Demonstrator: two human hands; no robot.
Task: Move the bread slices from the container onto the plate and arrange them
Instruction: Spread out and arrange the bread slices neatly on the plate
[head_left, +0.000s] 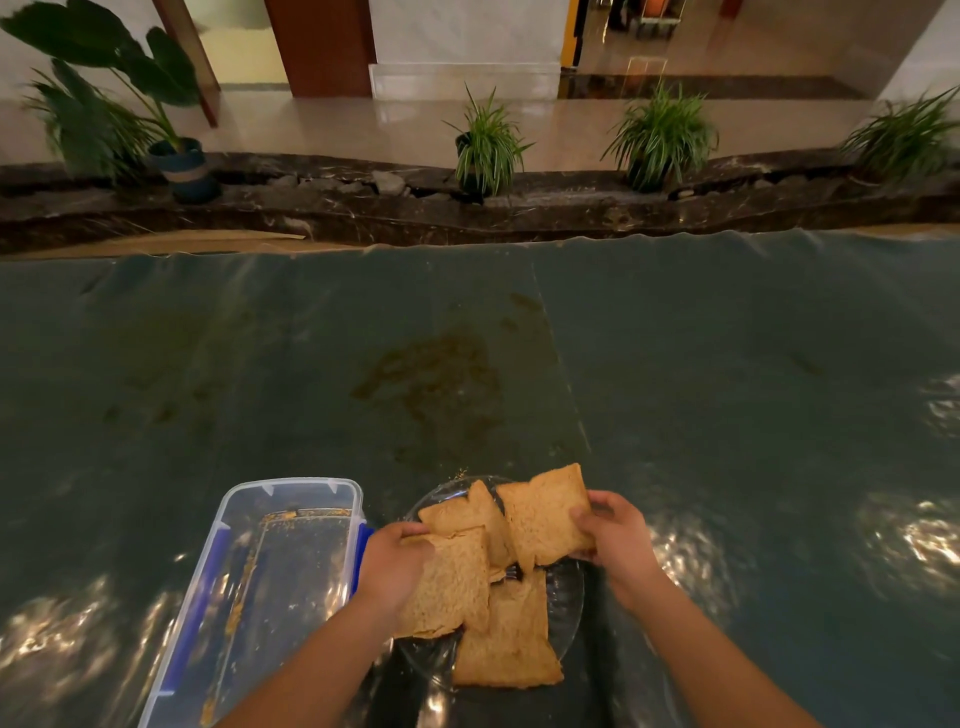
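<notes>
Bread slices (511, 631), four, overlapping on glass plate (569, 597), lower centre of frame. Left hand (392, 564) gripping edge of lower-left slice (449, 587); right hand (615, 540) pinching upper-right slice (545, 514). Clear container (291, 493) w/ crumbs just left of plate, on dark tablecloth (727, 389).

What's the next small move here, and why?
Probably lower the slice in the right hand onto the glass plate and let go. The container holds only crumbs, and that upper-right slice pokes past the rim, while the left hand steadies another slice.
</notes>
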